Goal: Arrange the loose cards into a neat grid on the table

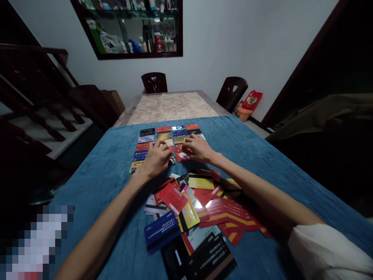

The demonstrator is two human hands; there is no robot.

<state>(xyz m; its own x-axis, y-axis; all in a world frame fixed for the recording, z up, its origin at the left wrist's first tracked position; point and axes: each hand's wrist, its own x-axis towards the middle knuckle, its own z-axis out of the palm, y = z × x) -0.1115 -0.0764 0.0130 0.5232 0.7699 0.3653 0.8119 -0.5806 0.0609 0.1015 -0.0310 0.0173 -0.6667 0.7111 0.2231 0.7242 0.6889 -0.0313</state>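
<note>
Bank cards lie face up in overlapping columns on the blue cloth [96, 175]. My left hand [157, 158] is over the left columns, fingers curled down on a card [171, 150] partly hidden beneath it. A yellow card with a figure [135, 167] ends the leftmost column. My right hand [199, 149] rests on the right columns, its bent fingers closed at a red card [178, 148]. Below it shows a red card with a white round patch [183, 156]. Nearer me is a loose heap of cards, including a blue card [162, 230], a yellow one [201, 181] and a black one [211, 258].
Beyond the cloth, the patterned tabletop [171, 105] stretches to a chair [154, 82] at the far end. Another chair [231, 93] stands at the right, near a red bag [252, 100]. A stair railing [35, 81] runs along the left, and a glass-shelved cabinet [131, 35] is set into the wall.
</note>
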